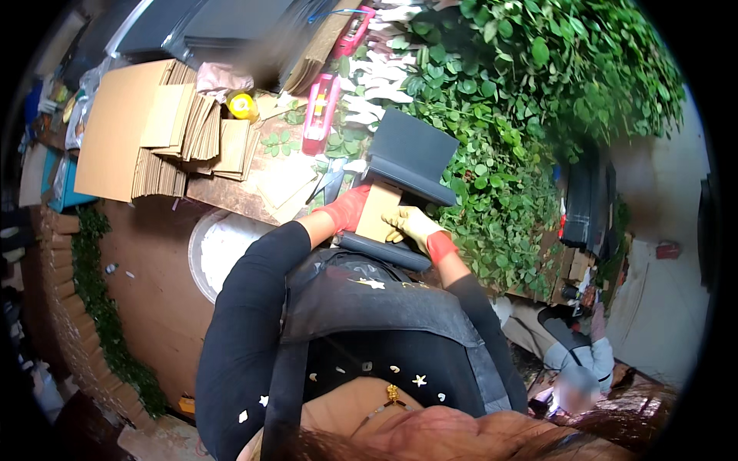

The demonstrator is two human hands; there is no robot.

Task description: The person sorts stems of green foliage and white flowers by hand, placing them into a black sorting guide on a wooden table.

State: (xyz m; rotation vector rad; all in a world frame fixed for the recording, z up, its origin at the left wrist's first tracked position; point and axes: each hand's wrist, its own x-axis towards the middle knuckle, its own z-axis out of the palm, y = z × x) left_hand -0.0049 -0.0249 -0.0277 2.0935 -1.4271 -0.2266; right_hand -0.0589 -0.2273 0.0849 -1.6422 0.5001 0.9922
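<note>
In front of my apron, a black folded sheet lies at the table's edge, its near side forming a rounded black edge. A tan cardboard piece sits between its black flaps. My left hand, in a coral-red glove, is at the cardboard's left side; its fingertips are hidden near the upper flap. On the other side, my right hand, in a pale yellow glove with a red cuff, grips the cardboard's right edge. Scissors lie just beyond my left hand.
Heaped leafy green stems cover the right of the table. Pink tape dispensers stand beyond my hands. Cardboard stacks and a yellow tape roll are left. A white-filled tub sits below. Another person is lower right.
</note>
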